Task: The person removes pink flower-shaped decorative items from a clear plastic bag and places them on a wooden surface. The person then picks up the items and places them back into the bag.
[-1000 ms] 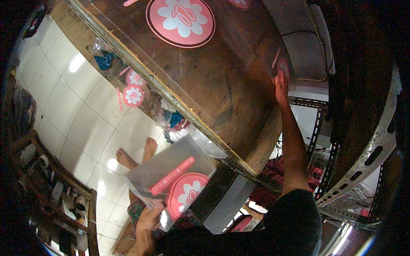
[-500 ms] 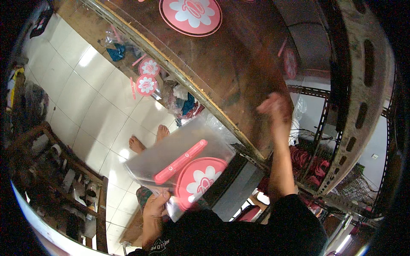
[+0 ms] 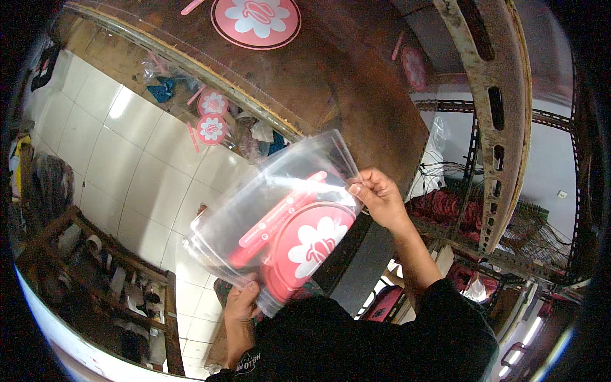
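Before my body I hold a few overlapping clear plastic sheets (image 3: pixel 270 181), tilted and glossy. They carry a pink disc (image 3: pixel 318 245) with a white flower and a slim pink strip (image 3: pixel 283 210); a doubled outline shows more than one layer. My left hand (image 3: pixel 242 302) is closed on their lower left edge, thumb on top. With thumb and fingers, my right hand (image 3: pixel 380 197) pinches the corner nearest the brown table (image 3: pixel 375 121). On that tabletop lies another pink disc with a white flower (image 3: pixel 256 20).
A metal-edged rail (image 3: pixel 210 73) borders the table. Below it are two smaller flower discs (image 3: pixel 212 114) and crumpled plastic. White floor tiles (image 3: pixel 111 153) spread to the left, beside a wooden rack (image 3: pixel 121 286). A slotted metal post (image 3: pixel 499 127) and shelves with pink items (image 3: pixel 449 210) stand right.
My right hand has come from over the table to the sheets and now grips their corner. The sheets have risen a little at that side, and a second layer shows offset.
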The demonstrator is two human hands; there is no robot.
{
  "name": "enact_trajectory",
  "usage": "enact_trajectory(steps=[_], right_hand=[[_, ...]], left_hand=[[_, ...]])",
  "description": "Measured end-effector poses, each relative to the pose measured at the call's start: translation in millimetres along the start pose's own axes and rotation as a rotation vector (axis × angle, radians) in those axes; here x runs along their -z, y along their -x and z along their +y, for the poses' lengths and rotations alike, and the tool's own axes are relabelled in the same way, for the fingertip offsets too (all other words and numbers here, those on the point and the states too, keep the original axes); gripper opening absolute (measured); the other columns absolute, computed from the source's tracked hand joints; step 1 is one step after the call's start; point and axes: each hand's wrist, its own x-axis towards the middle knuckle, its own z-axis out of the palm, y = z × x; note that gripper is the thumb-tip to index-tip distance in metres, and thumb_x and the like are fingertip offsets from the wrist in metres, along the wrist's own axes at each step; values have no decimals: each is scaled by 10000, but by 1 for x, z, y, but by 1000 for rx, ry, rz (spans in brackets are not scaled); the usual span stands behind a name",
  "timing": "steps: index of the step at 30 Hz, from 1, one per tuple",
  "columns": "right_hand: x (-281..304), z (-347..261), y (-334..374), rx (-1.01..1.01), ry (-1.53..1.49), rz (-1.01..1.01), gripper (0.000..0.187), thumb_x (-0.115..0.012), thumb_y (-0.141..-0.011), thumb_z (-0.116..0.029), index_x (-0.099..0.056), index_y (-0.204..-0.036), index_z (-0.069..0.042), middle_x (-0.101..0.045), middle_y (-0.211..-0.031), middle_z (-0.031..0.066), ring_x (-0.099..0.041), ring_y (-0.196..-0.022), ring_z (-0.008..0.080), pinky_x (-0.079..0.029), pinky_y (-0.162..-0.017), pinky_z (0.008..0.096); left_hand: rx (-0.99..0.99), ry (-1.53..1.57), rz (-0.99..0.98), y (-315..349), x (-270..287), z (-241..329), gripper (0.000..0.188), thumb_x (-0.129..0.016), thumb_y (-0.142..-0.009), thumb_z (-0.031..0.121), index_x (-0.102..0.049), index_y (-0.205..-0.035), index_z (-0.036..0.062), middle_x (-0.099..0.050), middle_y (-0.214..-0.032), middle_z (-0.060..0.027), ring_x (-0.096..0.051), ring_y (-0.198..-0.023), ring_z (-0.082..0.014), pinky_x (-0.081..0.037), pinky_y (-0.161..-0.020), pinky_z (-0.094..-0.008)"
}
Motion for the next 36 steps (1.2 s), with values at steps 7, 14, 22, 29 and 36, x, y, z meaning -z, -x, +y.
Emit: enact_trajectory(steps=[7,14,22,29,36], right_hand=[[20,-10,19,42,128,97,120,-552,-917,-98,-619,-948,-4,-636,-807,15,-565,-704,68,-471,-661,226],[27,16,25,95,135,209,84,-566,-911,-109,-570,-916,-25,-614,-770,4,-551,-653,72,-459,-590,229],[29,18,29,18,7,126,82,-573,-907,-102,-529,-898,-34,-595,-779,0,-531,-685,56,-440,-609,209],[30,13,32,40,47,165,113,-566,-916,-131,-583,-932,-20,-607,-772,4,-541,-668,65,-449,-617,220],[53,16,43,4,111,204,170,-559,-920,-162,-622,-953,-7,-624,-757,29,-550,-648,94,-460,-607,245]], left_hand=[[246,-24,-30,3,-9,1,446,-695,-799,328,-549,-1103,35,-586,-910,-43,-528,-665,-139,-401,-502,-257],[308,19,-115,8,-19,14,322,-660,-839,193,-578,-1100,23,-604,-1066,-65,-578,-985,-200,-453,-878,-366],[294,-6,-96,7,-20,9,315,-655,-841,189,-583,-1101,26,-596,-1081,-57,-564,-997,-183,-447,-871,-361],[267,43,-158,8,-27,16,322,-649,-850,205,-571,-1103,23,-602,-1064,-42,-547,-989,-161,-423,-862,-323],[269,-106,-127,7,-24,13,311,-645,-859,228,-580,-1096,37,-599,-1037,-10,-553,-932,-129,-428,-811,-278]])
